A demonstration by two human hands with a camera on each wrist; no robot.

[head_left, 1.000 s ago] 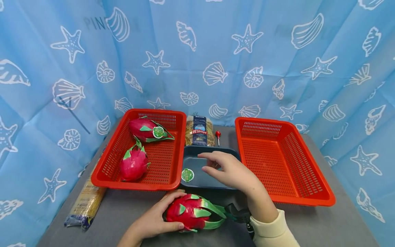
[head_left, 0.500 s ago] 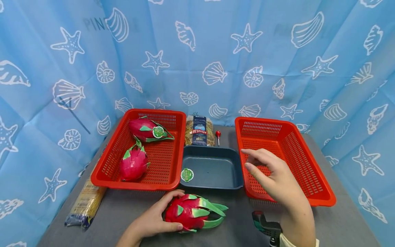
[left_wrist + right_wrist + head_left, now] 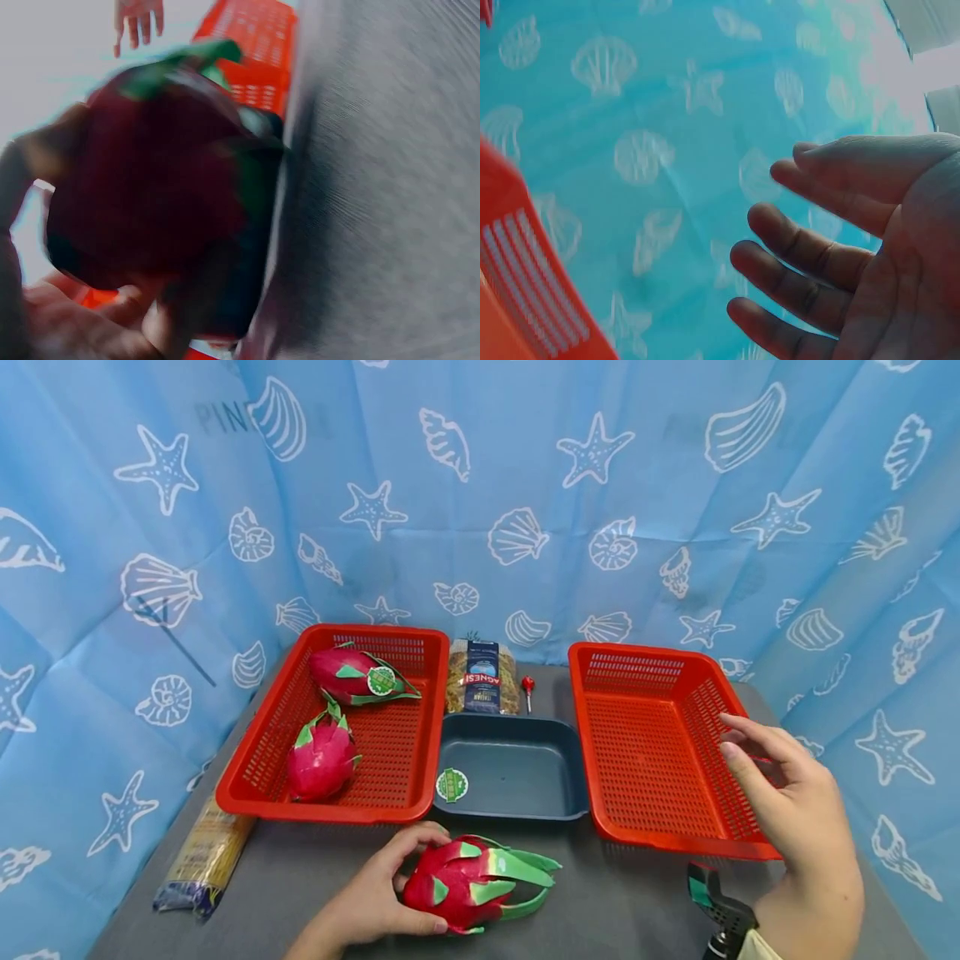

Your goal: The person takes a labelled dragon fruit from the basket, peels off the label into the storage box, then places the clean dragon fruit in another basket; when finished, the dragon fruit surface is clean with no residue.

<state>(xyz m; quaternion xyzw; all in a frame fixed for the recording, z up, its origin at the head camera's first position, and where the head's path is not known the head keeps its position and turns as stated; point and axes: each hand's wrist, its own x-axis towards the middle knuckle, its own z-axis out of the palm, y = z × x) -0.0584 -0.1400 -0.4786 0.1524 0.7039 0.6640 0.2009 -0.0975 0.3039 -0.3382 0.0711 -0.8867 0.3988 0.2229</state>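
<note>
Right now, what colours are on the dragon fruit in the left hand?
The dragon fruit is red with green scales, clearest in the head view.

Curtained tabletop booth, wider room unidentifiable: blue curtain (image 3: 480, 572), white shell-and-starfish print, enclosing from nine through twelve to three o'clock; one grey table (image 3: 622, 902); red perforated basket (image 3: 393, 752) at ten o'clock, second red basket (image 3: 637, 743) at two; dark tray (image 3: 517, 768) and pasta packet (image 3: 482, 681) at twelve.
</note>
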